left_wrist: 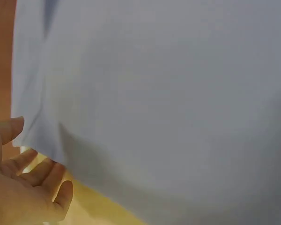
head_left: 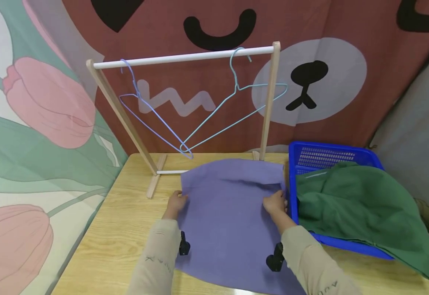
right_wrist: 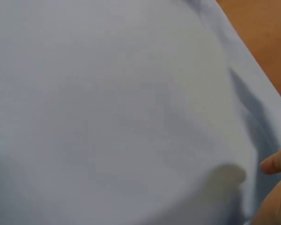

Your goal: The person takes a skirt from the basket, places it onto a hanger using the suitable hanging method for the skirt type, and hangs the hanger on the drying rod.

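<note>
A purple cloth (head_left: 229, 229), perhaps a garment, spreads over the front of the table, with its far end folded over in a band. My left hand (head_left: 176, 203) pinches its left edge near that fold; in the left wrist view the thumb (left_wrist: 14, 129) lies over the cloth's edge and the other fingers curl below it. On the opposite side, my right hand (head_left: 275, 205) grips the right edge at about the same height. Only the tips of that hand show at the border of the right wrist view, beside a crease in the cloth (right_wrist: 131, 103).
Behind the cloth stands a wooden rack (head_left: 270, 102) with a white bar. From it hang a purple-blue hanger (head_left: 155, 110) and a light blue hanger (head_left: 214, 112). On the right, a blue basket (head_left: 292, 184) holds a green garment (head_left: 358, 205) that drapes over its rim.
</note>
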